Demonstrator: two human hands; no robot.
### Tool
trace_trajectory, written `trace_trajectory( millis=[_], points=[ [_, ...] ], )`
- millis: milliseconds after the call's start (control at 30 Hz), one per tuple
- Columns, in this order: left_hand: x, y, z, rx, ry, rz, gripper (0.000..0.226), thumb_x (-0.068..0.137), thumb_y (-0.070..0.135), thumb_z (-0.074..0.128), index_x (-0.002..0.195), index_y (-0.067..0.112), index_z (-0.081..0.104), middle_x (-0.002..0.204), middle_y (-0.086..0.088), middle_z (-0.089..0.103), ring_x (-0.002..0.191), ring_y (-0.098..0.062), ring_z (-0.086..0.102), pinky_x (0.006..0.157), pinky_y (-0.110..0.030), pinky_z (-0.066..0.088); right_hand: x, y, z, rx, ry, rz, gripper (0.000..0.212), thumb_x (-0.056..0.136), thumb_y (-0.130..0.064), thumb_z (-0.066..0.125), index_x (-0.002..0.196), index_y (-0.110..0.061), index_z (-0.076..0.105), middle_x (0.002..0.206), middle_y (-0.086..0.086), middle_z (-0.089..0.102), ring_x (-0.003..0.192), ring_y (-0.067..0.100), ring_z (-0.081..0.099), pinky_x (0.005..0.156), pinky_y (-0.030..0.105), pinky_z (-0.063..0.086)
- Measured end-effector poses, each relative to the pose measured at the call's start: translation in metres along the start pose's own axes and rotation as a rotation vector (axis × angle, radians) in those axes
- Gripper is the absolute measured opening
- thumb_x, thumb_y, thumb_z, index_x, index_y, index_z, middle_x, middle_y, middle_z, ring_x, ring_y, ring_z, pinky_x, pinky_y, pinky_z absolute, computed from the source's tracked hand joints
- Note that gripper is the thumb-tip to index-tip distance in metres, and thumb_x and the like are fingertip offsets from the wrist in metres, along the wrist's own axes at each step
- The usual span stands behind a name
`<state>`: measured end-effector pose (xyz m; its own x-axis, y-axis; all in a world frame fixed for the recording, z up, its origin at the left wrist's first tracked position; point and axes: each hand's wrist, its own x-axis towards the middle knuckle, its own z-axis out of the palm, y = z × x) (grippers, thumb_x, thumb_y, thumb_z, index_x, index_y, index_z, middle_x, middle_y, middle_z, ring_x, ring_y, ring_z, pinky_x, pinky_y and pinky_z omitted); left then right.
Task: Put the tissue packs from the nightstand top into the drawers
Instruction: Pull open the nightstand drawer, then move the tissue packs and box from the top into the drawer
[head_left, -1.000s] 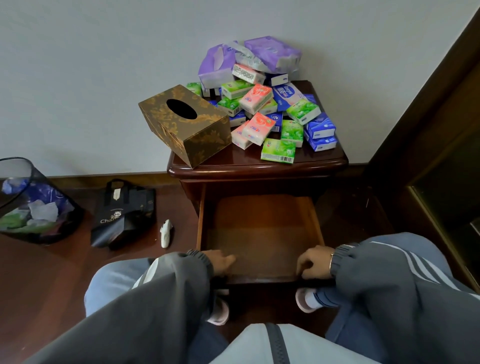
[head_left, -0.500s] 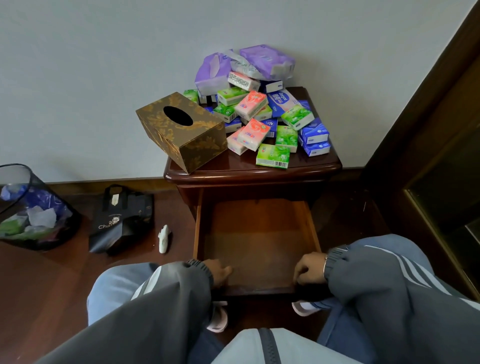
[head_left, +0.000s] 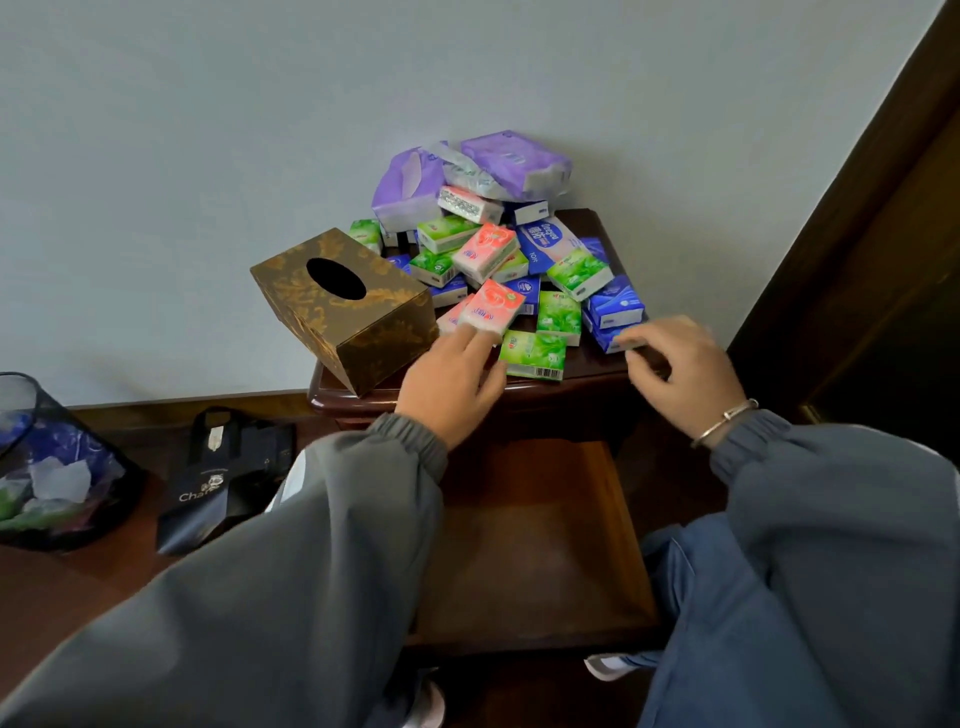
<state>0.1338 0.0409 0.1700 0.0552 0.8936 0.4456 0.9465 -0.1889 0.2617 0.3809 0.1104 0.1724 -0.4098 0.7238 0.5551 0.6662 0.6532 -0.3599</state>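
Note:
Several small tissue packs in green, pink and blue lie heaped on the dark wooden nightstand (head_left: 597, 370), with purple soft packs (head_left: 511, 163) at the back. My left hand (head_left: 452, 382) reaches over the front edge, its fingertips touching a pink pack (head_left: 493, 306) beside a green pack (head_left: 534, 354). My right hand (head_left: 680, 369) hovers at the right front corner, fingers curled, its fingertips against a blue pack (head_left: 615, 306). Neither hand holds a pack. Below, the top drawer (head_left: 535, 545) stands pulled out, and nothing lies in it.
A gold patterned tissue box (head_left: 345, 306) sits tilted on the nightstand's left front corner. On the floor to the left are a black paper bag (head_left: 223, 478) and a mesh waste bin (head_left: 47, 467). Dark wooden furniture (head_left: 872, 249) stands on the right.
Both hands have left the drawer's front edge and risen to the nightstand top, reaching the packs. The camera view has tipped and moved closer.

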Motion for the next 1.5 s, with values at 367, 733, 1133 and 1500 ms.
trace_trajectory(
  millis=[367,733,1133,1500],
  points=[
    [0.047,0.001,0.038,0.353,-0.213,0.2,0.076,0.082,0.068,0.044,0.139,0.018,0.041,0.145,-0.002,0.039,0.138,-0.024,0.028,0.114,-0.054,0.013,0.091,0.023,0.033,-0.24,-0.169,0.243,0.069,0.075,-0.06,0.062,0.13,-0.022,0.046,0.13,0.005,0.054,0.119,0.031,0.045,0.094,0.043,0.038],
    [0.054,-0.004,0.048,0.325,-0.23,0.213,0.073,0.085,0.054,0.055,0.143,0.013,0.035,0.139,-0.005,0.043,0.139,-0.026,0.026,0.115,-0.056,0.001,0.122,0.022,0.071,-0.242,-0.131,0.35,0.047,0.077,-0.043,0.064,0.115,-0.018,0.054,0.106,0.008,0.066,0.105,0.034,0.056,0.091,0.042,0.037],
    [0.074,0.037,0.024,-1.729,-0.004,-0.821,0.053,0.094,0.039,0.053,0.134,0.005,0.046,0.128,-0.016,0.06,0.117,-0.026,0.059,0.099,-0.038,0.048,0.061,-0.041,0.038,0.66,-0.092,0.429,0.041,0.084,-0.035,0.067,0.122,-0.022,0.058,0.118,-0.011,0.061,0.103,-0.006,0.056,0.088,0.012,0.044],
    [0.053,0.01,0.021,-1.715,-0.03,-0.771,0.051,0.083,0.021,0.07,0.129,0.011,0.051,0.116,-0.009,0.069,0.107,-0.024,0.066,0.077,-0.033,0.057,0.059,0.003,0.025,0.07,-0.03,0.487,0.053,0.086,-0.048,0.058,0.129,-0.016,0.055,0.137,0.007,0.049,0.13,0.028,0.04,0.106,0.036,0.031]
  ],
)
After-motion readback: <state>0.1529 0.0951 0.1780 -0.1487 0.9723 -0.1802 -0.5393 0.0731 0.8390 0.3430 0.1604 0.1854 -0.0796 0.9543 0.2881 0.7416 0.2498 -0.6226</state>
